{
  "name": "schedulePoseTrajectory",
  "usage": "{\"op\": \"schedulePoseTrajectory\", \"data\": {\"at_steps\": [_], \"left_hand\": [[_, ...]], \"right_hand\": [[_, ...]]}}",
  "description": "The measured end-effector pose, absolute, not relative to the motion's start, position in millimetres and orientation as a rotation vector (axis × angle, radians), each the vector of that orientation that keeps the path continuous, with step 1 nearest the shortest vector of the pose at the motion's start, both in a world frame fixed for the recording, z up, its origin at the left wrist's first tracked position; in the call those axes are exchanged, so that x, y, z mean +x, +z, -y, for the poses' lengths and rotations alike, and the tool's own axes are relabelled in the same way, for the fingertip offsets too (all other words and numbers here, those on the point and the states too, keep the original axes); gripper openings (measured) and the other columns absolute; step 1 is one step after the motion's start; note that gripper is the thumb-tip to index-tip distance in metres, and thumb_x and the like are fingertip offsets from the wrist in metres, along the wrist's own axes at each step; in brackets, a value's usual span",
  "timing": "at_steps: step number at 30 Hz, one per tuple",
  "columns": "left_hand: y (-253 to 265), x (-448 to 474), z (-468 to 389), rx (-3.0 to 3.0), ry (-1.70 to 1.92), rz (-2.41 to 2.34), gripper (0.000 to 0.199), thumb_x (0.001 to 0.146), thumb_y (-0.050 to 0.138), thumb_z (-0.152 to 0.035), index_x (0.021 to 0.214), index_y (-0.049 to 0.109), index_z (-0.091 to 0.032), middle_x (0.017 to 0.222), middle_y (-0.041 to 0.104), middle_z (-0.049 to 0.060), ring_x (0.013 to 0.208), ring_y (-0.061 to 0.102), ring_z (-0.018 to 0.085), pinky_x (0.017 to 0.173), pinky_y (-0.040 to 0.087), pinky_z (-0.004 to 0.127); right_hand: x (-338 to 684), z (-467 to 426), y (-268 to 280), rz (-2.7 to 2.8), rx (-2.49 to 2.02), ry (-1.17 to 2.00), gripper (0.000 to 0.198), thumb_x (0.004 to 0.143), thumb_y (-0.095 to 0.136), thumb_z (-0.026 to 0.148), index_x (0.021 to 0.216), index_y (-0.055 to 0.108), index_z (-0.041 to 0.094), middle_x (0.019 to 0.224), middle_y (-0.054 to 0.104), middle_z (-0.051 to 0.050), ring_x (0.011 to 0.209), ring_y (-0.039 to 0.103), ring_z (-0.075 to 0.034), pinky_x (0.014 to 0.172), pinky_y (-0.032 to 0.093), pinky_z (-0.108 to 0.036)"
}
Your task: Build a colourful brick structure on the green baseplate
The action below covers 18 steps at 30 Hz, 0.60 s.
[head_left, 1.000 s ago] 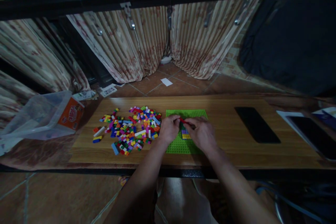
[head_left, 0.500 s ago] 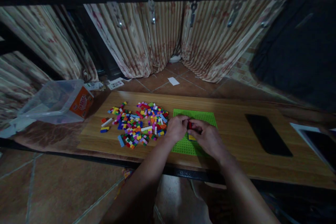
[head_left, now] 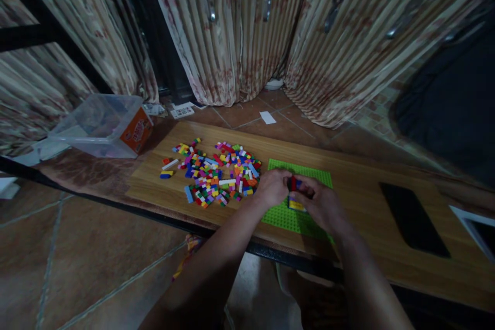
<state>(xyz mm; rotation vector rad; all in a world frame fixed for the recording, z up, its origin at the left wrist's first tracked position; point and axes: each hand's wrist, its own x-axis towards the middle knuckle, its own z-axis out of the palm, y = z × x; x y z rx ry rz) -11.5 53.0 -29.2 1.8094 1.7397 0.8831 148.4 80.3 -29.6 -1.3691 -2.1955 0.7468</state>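
My left hand (head_left: pixel 275 186) and my right hand (head_left: pixel 316 200) meet over the green baseplate (head_left: pixel 284 219). Between their fingertips is a small red brick (head_left: pixel 293 183), partly covered by the fingers; something dark or blue shows beside it. Both hands have their fingers closed around these pieces. Just below the right fingers, a yellow brick (head_left: pixel 296 205) with a blue edge sits on the baseplate. A spread pile of loose toy bricks (head_left: pixel 227 182) in many colours lies left of the baseplate, close to my left hand.
A clear plastic bin (head_left: pixel 96 140) with an orange label stands at the far left. To the right on the wooden board (head_left: pixel 356 216) lies a black flat slab (head_left: pixel 413 219), with a white-edged dark object (head_left: pixel 474 227) beyond. Striped curtains (head_left: pixel 240 46) hang behind.
The camera view has turned, so the scene sits differently in the picture. My hands stay together over the baseplate with the red brick; more of the yellow brick shows below them.
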Motion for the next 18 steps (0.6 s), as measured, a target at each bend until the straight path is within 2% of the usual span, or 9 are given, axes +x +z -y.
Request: {"op": "schedulePoseTrajectory", "data": {"at_steps": [8,18], "left_hand": [[-27.6,-9.4,-51.7,1.808,0.797,-1.796,0.03,0.087,0.044,-0.013,0.092,0.073,-0.019,0.093,0.074,0.006,0.09,0.068,0.019,0.084,0.052,0.028],[-26.1,-7.9,-49.2,1.831,0.752,-1.797,0.032,0.087,0.043,-0.012,0.103,0.071,-0.016,0.101,0.073,0.008,0.097,0.067,0.02,0.09,0.052,0.03]], "right_hand": [[146.9,-84.0,-33.4,2.184,-1.357,0.786,0.046,0.072,0.066,0.039,0.115,0.067,0.022,0.08,0.065,-0.002,0.064,0.057,-0.016,0.063,0.047,-0.032],[143.3,-86.0,-33.2,2.093,-1.391,0.957,0.044,0.068,0.066,0.036,0.109,0.067,0.019,0.069,0.059,0.002,0.057,0.053,-0.014,0.057,0.043,-0.029]]}}
